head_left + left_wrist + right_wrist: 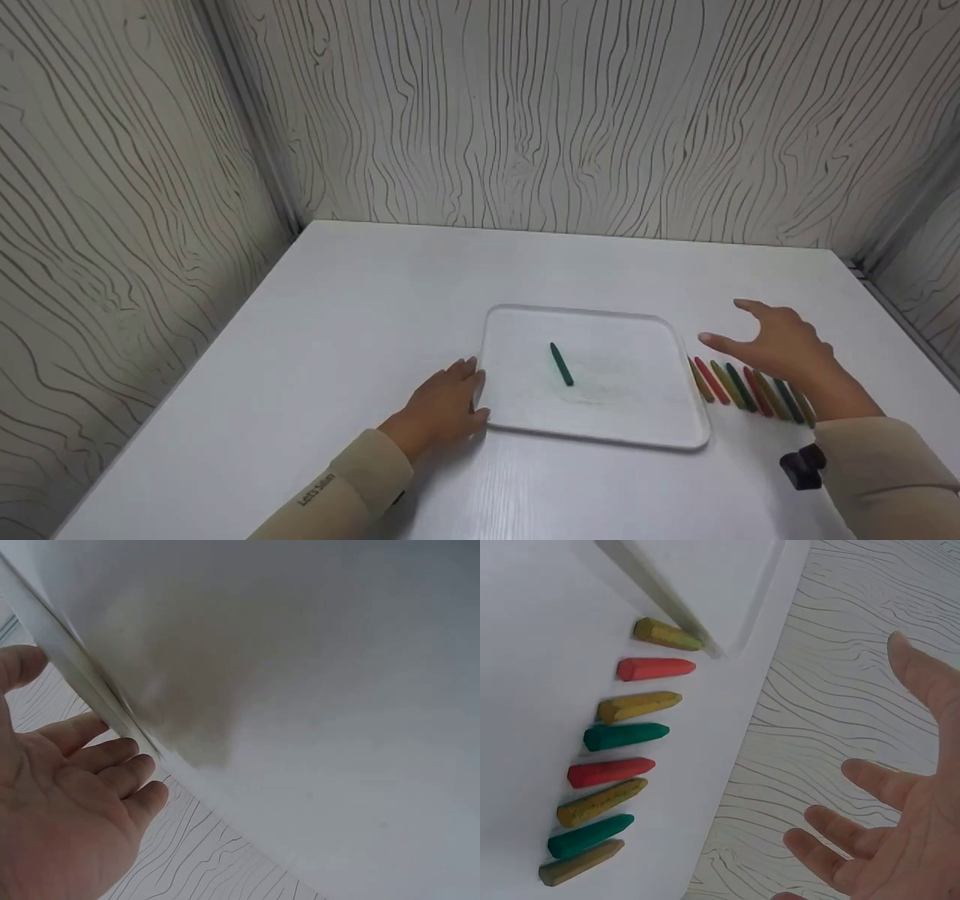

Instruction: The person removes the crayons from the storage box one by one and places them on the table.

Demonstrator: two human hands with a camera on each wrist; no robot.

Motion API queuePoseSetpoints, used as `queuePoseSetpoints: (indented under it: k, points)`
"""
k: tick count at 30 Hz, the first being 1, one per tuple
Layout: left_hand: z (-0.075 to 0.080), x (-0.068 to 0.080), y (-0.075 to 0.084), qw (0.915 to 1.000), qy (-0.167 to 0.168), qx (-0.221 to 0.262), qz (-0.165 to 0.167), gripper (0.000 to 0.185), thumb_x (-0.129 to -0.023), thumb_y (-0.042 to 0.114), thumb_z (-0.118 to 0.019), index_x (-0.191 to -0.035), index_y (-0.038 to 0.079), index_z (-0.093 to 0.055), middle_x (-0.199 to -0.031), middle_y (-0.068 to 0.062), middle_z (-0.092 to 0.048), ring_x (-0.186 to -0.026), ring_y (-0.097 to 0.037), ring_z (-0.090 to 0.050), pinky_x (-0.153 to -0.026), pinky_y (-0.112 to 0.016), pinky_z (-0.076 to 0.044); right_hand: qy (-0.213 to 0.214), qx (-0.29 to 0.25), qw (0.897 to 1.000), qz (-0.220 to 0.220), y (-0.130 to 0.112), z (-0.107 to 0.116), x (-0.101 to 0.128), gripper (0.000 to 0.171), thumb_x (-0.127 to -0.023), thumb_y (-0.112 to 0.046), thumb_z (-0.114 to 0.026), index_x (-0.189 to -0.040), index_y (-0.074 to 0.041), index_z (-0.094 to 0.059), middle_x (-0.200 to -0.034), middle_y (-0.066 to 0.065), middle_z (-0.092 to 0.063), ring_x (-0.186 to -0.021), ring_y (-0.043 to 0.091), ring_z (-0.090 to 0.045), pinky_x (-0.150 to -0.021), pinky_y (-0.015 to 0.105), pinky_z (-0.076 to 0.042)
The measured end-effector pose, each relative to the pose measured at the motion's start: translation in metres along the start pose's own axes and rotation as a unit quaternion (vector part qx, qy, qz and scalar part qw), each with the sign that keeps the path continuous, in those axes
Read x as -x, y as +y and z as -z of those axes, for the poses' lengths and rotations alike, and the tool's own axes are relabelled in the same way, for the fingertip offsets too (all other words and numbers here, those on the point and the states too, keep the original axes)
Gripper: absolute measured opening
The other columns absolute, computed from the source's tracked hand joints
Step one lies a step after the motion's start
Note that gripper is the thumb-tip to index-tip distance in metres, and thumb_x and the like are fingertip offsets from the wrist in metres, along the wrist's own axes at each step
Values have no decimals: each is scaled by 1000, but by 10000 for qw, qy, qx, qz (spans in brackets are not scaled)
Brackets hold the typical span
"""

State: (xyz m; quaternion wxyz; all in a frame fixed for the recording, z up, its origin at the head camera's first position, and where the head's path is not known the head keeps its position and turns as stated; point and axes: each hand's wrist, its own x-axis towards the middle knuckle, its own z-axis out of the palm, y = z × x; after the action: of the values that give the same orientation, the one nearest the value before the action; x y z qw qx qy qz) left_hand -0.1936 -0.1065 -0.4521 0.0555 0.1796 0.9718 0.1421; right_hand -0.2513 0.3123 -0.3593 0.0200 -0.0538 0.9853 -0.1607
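Crayons are the main thing here: one green crayon (561,364) lies alone near the middle of the white tray (525,420), tip pointing to about 11 o'clock. Going left to right, the left hand (444,405) rests flat on the table (300,360) at the tray's 9 o'clock edge, fingers straight and touching the rim, gripping nothing. Past the tray's 3 o'clock edge there's a row of crayons (615,765), eight in red, green and yellowish shades, lying side by side. The right hand (776,345) hovers above that row, fingers spread loose, holding nothing.
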Motion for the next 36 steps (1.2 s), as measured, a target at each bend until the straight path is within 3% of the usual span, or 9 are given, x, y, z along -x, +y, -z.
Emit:
queuePoseSetpoints:
  k: [17,36]
  points:
    - [-3,-3,1,9999,69,-144,-4,59,-94,36,-54,-141,2,-44,-150,-13,-34,-139,-28,-28,-111,-43,-27,-231,-34,9995,217,-49,-33,-15,106,-75,-76,-56,-145,0,-34,-137,37,-34,-117,60,-36,-82,74,-33]
    - [0,-1,0,10000,-10,-13,25,59,-94,35,-54,-141,1,-44,-150,-14,-33,-139,-29,-27,-112,-42,-24,-172,-87,9980,602,-91,-80,-24,93,-77,-66,-64,-140,0,-44,-137,31,-41,-122,51,-38,-88,70,-35]
